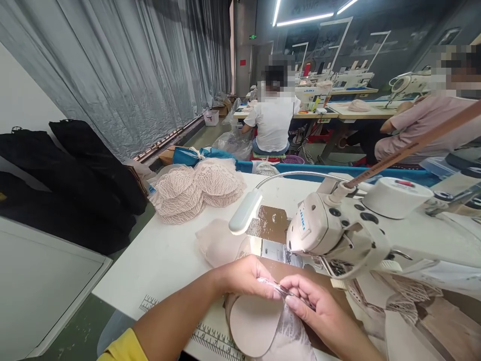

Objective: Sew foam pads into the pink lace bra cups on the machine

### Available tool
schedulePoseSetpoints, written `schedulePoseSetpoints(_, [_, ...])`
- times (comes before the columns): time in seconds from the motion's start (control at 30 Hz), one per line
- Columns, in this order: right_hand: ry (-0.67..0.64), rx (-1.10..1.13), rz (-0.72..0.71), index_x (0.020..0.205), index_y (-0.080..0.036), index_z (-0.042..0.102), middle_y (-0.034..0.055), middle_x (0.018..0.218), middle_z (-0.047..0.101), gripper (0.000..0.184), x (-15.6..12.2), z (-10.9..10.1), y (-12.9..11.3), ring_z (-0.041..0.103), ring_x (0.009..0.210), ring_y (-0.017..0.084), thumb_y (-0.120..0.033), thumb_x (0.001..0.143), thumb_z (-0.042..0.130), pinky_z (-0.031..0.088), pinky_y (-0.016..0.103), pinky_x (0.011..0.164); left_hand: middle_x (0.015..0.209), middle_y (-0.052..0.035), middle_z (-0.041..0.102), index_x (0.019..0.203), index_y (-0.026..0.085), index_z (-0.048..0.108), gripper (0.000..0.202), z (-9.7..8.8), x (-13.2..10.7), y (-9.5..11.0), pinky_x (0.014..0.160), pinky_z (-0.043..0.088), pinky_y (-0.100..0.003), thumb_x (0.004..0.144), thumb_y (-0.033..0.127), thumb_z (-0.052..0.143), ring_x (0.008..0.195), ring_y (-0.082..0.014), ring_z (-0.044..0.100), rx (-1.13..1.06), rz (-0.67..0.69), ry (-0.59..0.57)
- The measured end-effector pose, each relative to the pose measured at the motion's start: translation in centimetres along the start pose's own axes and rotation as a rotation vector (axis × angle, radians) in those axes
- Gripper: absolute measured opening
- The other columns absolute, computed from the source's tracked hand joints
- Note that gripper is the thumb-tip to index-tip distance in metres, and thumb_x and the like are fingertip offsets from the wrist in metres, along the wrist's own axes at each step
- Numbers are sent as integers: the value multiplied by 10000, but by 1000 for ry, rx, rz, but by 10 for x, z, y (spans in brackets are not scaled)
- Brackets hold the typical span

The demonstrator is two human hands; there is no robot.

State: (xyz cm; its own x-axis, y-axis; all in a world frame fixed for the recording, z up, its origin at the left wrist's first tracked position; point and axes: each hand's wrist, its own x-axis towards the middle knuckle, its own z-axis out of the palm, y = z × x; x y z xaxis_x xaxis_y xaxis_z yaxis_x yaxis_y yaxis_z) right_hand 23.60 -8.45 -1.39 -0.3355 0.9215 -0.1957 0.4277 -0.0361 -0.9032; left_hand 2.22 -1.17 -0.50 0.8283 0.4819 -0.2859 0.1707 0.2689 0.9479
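A beige bra cup (pixel 256 323) with pale lace (pixel 293 331) hangs below my hands, at the front edge of the sewing table. My left hand (pixel 246 278) is closed, pinching the edge of the lace between thumb and fingers. Close against it, my right hand (pixel 310 303) is closed round a slim dark metal tool (pixel 287 292), its tip at the pinched edge; the fingers hide most of it. Just beyond them stands a white sewing machine (pixel 319 225), its needle area lit. A sheer pale fabric piece (pixel 218 243) lies behind my left hand.
Stacked lace cups (pixel 180 195) rest at the table's far left. A lamp (pixel 246 213) on a bendy neck hangs over the machine bed. Loose lace pieces (pixel 409 311) lie at right, near a white thread cone (pixel 398 197). Two people (pixel 272 123) sit at machines beyond.
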Motion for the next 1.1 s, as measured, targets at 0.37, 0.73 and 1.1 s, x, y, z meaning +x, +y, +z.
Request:
schedulePoseSetpoints(0.37, [55,67,6,845,-218,637,27,800,659,317,1,8,-11,603,775,201,-499,880,492,460,313,715,548,64,383,612,111,610,416,4,1,1,496,202,-210,671,490,770,533,-53,290,9,-32,-48])
schedulePoseSetpoints(0.73, [63,124,71,759,-196,616,6,736,612,307,4,12,-12,560,711,178,-489,828,557,450,275,660,673,38,545,881,140,676,339,-18,-5,-2,512,343,-163,669,381,784,586,-76,455,311,-91,6])
schedulePoseSetpoints(1.1, [32,137,24,1042,-221,583,25,824,589,405,2,2,2,578,787,200,-564,882,439,480,307,730,767,-25,648,940,138,740,432,-9,-1,-4,634,421,-204,673,476,776,686,-110,531,70,-41,36])
